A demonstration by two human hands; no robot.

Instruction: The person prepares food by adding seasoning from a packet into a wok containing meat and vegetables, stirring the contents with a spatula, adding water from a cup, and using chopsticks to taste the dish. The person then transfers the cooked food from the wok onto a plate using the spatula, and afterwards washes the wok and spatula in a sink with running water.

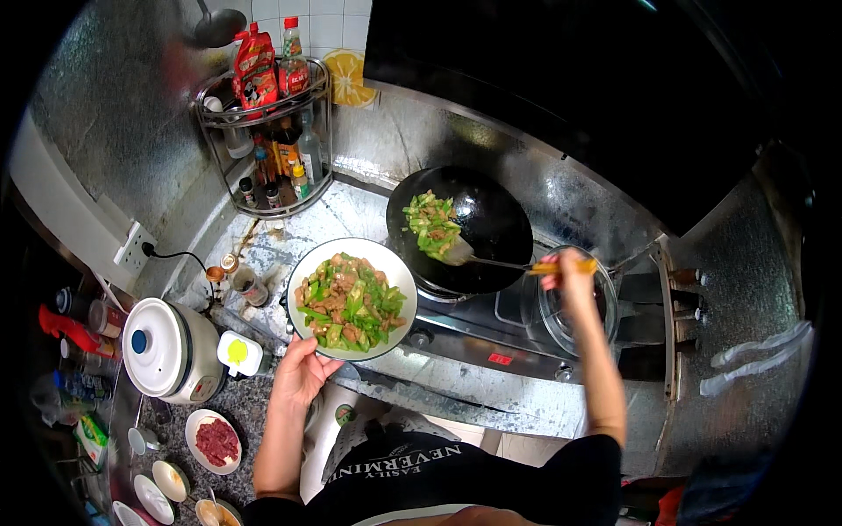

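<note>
L hand (307, 368) grips the near edge of a white plate (395, 269) w/ dark rim, thumb on top; plate is held up just L of the wok (498, 215), loaded w/ cooked green veg & meat (351, 302). R hand (570, 267) is clenched round the yellow handle of a metal spatula (495, 261), its blade over the wok w/ more of the same food (431, 221) at the tip; can't tell if that bit is lifted or on the wok wall. R forearm crosses above a round clear lid (607, 307).

Writing: dark shirt (509, 482) has white lettering across the front, upside down from here. Corner rack (328, 88) on the metal surface (351, 210) holds a red pouch (255, 74) w/ printed front & a red-capped bottle (294, 70) w/ label, + smaller labelled btls below, print too small. Red sticker (500, 358) on the stove front, marks tiny.
</note>
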